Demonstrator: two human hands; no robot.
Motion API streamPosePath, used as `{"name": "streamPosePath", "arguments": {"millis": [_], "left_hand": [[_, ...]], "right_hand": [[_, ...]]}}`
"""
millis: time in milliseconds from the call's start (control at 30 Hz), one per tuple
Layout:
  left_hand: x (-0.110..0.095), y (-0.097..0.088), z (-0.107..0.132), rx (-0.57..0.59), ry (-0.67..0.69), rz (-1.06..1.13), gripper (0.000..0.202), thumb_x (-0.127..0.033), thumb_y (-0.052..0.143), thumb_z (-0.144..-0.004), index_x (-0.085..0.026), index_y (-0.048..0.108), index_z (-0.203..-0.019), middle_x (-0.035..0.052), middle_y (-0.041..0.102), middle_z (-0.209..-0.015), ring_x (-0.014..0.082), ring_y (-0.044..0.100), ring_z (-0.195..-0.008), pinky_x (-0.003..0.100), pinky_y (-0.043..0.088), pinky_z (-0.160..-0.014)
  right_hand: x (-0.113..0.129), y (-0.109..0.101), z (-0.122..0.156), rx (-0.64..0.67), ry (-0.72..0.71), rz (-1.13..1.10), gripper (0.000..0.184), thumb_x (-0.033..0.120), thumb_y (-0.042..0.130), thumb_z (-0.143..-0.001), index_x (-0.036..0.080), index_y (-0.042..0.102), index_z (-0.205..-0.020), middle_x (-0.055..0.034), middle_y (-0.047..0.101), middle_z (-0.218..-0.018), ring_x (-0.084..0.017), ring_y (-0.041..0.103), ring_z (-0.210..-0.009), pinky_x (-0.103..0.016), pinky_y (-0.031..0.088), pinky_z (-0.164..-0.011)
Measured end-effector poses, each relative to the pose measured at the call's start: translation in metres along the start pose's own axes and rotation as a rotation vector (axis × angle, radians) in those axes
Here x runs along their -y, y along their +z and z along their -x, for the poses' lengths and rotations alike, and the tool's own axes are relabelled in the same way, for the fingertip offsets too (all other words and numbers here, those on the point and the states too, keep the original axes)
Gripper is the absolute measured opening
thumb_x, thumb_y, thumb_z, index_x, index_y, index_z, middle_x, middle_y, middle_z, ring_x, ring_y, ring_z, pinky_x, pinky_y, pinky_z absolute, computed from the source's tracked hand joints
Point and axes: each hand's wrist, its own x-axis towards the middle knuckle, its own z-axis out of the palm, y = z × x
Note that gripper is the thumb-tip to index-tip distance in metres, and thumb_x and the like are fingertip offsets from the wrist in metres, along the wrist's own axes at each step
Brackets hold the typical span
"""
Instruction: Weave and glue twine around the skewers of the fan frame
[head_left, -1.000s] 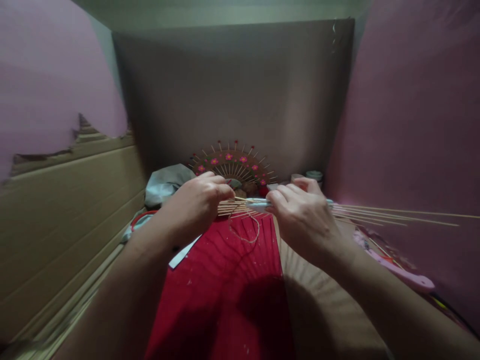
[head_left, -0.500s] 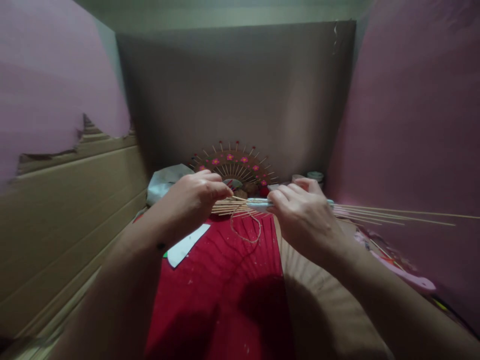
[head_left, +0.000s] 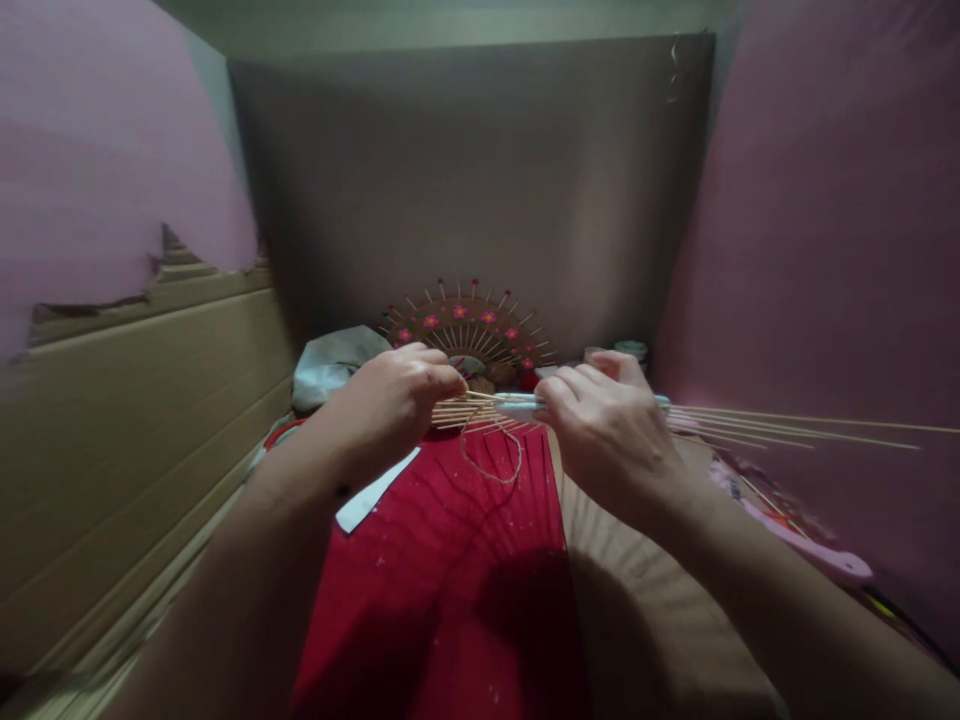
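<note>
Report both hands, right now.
Left hand: closed, fingertips pinching a thin wooden stick.
Right hand: closed, gripping the light blue piece, sticks jutting out both sides.

Sticks are showing pale straw, the twine light brown, the strip pale blue. The sheet is glowing red, flecked white; near its left edge, a flat piece is showing white. Beyond its far edge, a brown fan is displaying pink flowers.

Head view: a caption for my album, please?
Left hand and right hand holding thin sticks above a red surface.
</note>
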Motion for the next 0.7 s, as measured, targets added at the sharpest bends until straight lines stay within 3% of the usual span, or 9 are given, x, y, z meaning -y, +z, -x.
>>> {"name": "streamPosePath", "arguments": {"millis": [333, 433, 533, 567, 633, 700], "left_hand": [[0.005, 0.006, 0.0, -0.016, 0.046, -0.011, 0.024, -0.012, 0.046, -0.083, -0.018, 0.067, -0.074, 0.0027, 0.063, -0.075, 0.0139, 0.052, -0.072, 0.025, 0.036, -0.063], [0.011, 0.001, 0.005, -0.132, 0.03, 0.006, 0.024, -0.016, 0.046, -0.085, -0.02, 0.07, -0.079, 0.0025, 0.064, -0.074, 0.0136, 0.053, -0.068, 0.026, 0.038, -0.063], [0.007, -0.002, 0.007, -0.421, -0.082, 0.206, 0.017, -0.029, 0.056, -0.085, -0.021, 0.071, -0.083, 0.0029, 0.065, -0.078, 0.0146, 0.056, -0.074, 0.028, 0.043, -0.07], [0.004, -0.003, 0.007, -0.465, -0.105, 0.323, 0.014, -0.031, 0.061, -0.082, -0.022, 0.072, -0.083, 0.003, 0.066, -0.083, 0.0153, 0.057, -0.08, 0.029, 0.045, -0.073], [-0.005, -0.002, 0.004, -0.491, -0.099, 0.566, 0.008, -0.028, 0.067, -0.076, -0.022, 0.071, -0.078, 0.003, 0.066, -0.088, 0.0158, 0.059, -0.085, 0.028, 0.047, -0.074], [-0.012, 0.001, -0.001, -0.487, -0.12, 0.796, 0.006, -0.025, 0.068, -0.075, -0.019, 0.07, -0.077, 0.0028, 0.066, -0.082, 0.013, 0.059, -0.072, 0.025, 0.048, -0.062]], "right_hand": [[-0.001, 0.001, 0.001, 0.013, -0.003, 0.005, 0.01, 0.009, 0.05, -0.082, 0.016, 0.057, -0.081, -0.0021, 0.058, -0.074, -0.019, 0.054, -0.074, -0.039, 0.027, -0.092], [-0.001, 0.0, 0.0, 0.021, -0.006, -0.006, 0.011, 0.008, 0.05, -0.082, 0.016, 0.057, -0.08, -0.0022, 0.059, -0.075, -0.019, 0.055, -0.075, -0.039, 0.027, -0.093], [-0.001, -0.001, 0.0, 0.016, -0.002, -0.009, 0.01, 0.008, 0.051, -0.081, 0.015, 0.058, -0.08, -0.0029, 0.06, -0.075, -0.019, 0.054, -0.075, -0.039, 0.027, -0.092], [-0.001, -0.001, 0.0, 0.018, -0.002, -0.012, 0.01, 0.008, 0.051, -0.081, 0.015, 0.058, -0.08, -0.003, 0.06, -0.075, -0.019, 0.054, -0.075, -0.038, 0.027, -0.092], [-0.001, -0.002, 0.0, 0.025, -0.003, -0.015, 0.011, 0.007, 0.051, -0.081, 0.015, 0.058, -0.081, -0.0029, 0.06, -0.075, -0.019, 0.054, -0.075, -0.038, 0.027, -0.092], [-0.001, -0.002, 0.0, 0.028, -0.007, -0.018, 0.011, 0.007, 0.05, -0.081, 0.016, 0.057, -0.081, -0.0027, 0.06, -0.075, -0.019, 0.054, -0.074, -0.038, 0.027, -0.091]]}}
